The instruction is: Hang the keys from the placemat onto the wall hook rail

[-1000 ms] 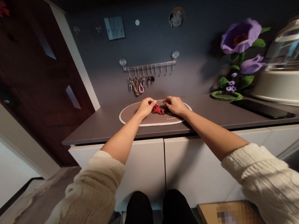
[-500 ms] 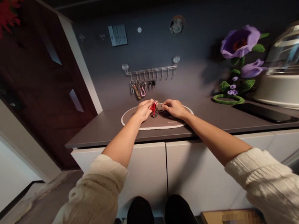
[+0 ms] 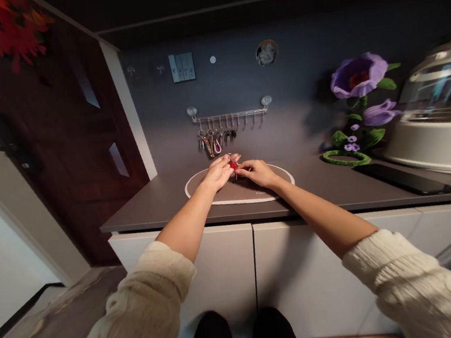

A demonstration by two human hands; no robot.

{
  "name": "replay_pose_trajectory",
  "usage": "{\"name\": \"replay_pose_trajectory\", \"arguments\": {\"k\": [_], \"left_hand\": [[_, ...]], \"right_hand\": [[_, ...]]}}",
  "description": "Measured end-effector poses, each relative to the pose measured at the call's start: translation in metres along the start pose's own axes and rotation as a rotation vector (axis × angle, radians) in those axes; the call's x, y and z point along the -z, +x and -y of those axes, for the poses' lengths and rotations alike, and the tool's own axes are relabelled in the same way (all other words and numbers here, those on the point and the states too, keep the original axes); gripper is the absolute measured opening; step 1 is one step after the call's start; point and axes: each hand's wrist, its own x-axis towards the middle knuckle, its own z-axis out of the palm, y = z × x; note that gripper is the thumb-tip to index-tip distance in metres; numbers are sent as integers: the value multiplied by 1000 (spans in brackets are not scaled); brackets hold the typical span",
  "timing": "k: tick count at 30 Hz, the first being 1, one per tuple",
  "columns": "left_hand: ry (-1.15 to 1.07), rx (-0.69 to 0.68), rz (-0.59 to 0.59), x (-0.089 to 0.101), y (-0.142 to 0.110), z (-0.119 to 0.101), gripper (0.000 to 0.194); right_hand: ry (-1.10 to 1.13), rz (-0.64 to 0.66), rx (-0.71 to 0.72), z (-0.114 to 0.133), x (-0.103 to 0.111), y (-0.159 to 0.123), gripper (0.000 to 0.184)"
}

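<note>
Left hand [image 3: 218, 175] now palm-up, open beneath red keyring [image 3: 233, 165]; right hand [image 3: 260, 173] has closed in, grip pinching it, engaging both

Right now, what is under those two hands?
Beneath the left hand and right hand lies an oval, pale-rimmed brown mat, resting on the counter. The hands hide part of it; anything lying there cannot be seen.

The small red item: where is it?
In the head view, the small red item is near the middle, between the left hand and right hand, above the oval mat.
</note>
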Motion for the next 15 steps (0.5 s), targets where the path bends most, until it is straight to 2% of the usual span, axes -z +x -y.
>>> {"name": "replay_pose_trajectory", "arguments": {"k": [8,15], "left_hand": [[30,-20,48,-1,0,1,10],[103,-64,-33,-2,-2,-2,2]], "right_hand": [[55,-46,-11,-4,-3,3,26],[313,-139,-75,1,6,7,26]]}}
